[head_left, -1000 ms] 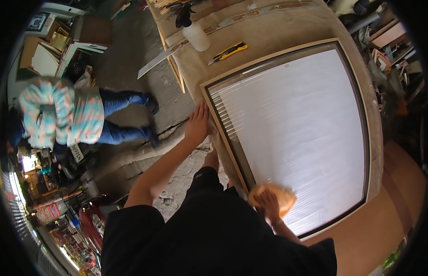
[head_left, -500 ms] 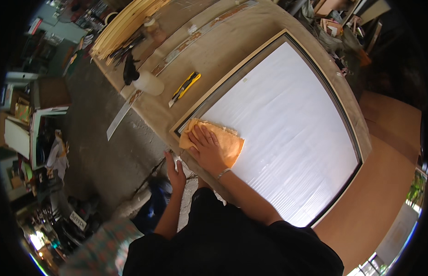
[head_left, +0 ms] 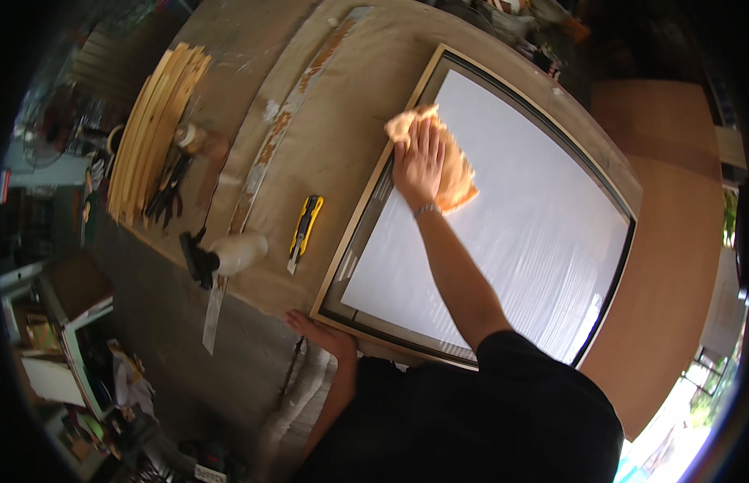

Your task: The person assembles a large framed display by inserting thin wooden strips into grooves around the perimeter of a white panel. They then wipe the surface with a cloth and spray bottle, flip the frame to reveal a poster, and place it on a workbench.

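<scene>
My right hand (head_left: 420, 165) presses an orange cloth (head_left: 456, 179) against the framed panel, its fingers stretched over the fabric and moving it along. The cloth bunches up past the fingertips and lies across the panel's left border. Pale and glossy, the panel (head_left: 511, 217) has a dark inner border and a light wooden frame (head_left: 329, 290). My left hand (head_left: 318, 332) rests at the table's near edge, beside the frame's near left corner, fingers extended and holding nothing. Left of the frame lies a yellow and black utility knife (head_left: 307, 229), blade out.
A spray bottle (head_left: 239, 251) with a black head lies on its side near the table's left edge, over a metal ruler (head_left: 213, 318). Beyond are pliers (head_left: 167, 193), a bundle of wooden strips (head_left: 156, 133) and a long worn strip (head_left: 278, 133). A brown board (head_left: 660, 241) stands at right.
My right hand has pushed the cloth away from me, up along the panel's left side. My left hand has come to the table edge. The view has turned.
</scene>
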`<state>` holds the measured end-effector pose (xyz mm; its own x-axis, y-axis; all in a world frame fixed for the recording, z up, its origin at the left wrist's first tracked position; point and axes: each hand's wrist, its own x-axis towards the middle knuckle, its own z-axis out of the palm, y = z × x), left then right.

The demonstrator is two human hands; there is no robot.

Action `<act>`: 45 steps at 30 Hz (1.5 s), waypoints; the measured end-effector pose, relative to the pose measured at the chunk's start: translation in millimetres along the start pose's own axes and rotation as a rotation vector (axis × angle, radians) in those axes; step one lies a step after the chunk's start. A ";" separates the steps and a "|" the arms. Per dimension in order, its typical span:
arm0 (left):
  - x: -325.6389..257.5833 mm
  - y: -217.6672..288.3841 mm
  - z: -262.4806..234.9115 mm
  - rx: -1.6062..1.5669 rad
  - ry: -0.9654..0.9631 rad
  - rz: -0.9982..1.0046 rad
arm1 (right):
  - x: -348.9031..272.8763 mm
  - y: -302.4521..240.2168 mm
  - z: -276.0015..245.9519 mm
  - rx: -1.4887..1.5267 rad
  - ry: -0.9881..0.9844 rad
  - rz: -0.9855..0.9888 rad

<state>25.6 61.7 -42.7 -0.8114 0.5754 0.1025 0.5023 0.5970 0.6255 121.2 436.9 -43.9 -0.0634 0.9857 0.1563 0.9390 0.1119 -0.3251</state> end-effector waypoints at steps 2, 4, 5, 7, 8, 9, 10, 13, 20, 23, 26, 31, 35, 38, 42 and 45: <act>1.5 -3.2 3.1 0.018 0.017 0.053 | 56.5 18.9 5.9 0.038 0.036 0.055; 1.2 -2.2 4.1 0.010 -0.006 0.056 | 106.3 49.2 14.0 0.036 0.132 0.029; 1.8 -1.8 5.4 0.004 -0.025 0.064 | 129.7 65.6 16.2 0.047 0.176 -0.009; -0.8 -12.8 12.3 0.119 -0.047 0.152 | 173.0 113.8 27.0 0.016 0.183 -0.125; -3.8 -23.3 14.9 0.193 -0.031 0.201 | 186.9 123.3 26.6 -0.002 0.175 -0.191; -7.3 -34.0 17.6 0.277 0.014 0.237 | 195.2 110.9 4.3 -0.128 -0.033 -0.370; -9.1 -41.6 20.5 0.295 0.022 0.285 | 194.8 118.8 -2.1 -0.068 0.002 -0.361; -10.7 -46.7 24.5 0.329 0.068 0.388 | 188.4 138.4 -0.7 0.218 0.046 -0.309; -5.6 -18.0 14.1 0.383 0.032 0.689 | 112.6 311.0 -67.6 0.048 0.041 -0.190; -0.9 -86.0 32.1 0.004 0.036 0.393 | 78.8 393.4 -122.8 0.044 -0.005 -0.148; 0.3 -102.8 32.5 -0.151 -0.046 0.324 | 40.7 484.2 -159.2 -0.027 0.035 -0.069; -1.1 -99.2 21.8 0.287 0.052 0.540 | -21.1 621.4 -197.9 -0.170 0.150 0.273; 6.4 -84.1 28.3 -0.259 -0.192 0.158 | -58.6 717.0 -217.7 -0.233 0.345 0.668; 15.4 -92.9 16.6 -0.006 -0.162 0.280 | -60.4 755.9 -230.1 -0.230 0.381 0.690; 13.9 -78.9 13.6 0.088 -0.147 0.396 | -89.1 744.9 -229.8 -0.171 0.396 0.716; 11.7 -58.5 20.8 -0.063 -0.176 0.435 | -169.9 717.4 -232.1 -0.190 0.449 0.697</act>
<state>-7.0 45.1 -94.1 -0.4641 0.8537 0.2364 0.7607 0.2474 0.6001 884.0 320.4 -87.2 0.6529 0.6736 0.3464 0.7570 -0.5649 -0.3284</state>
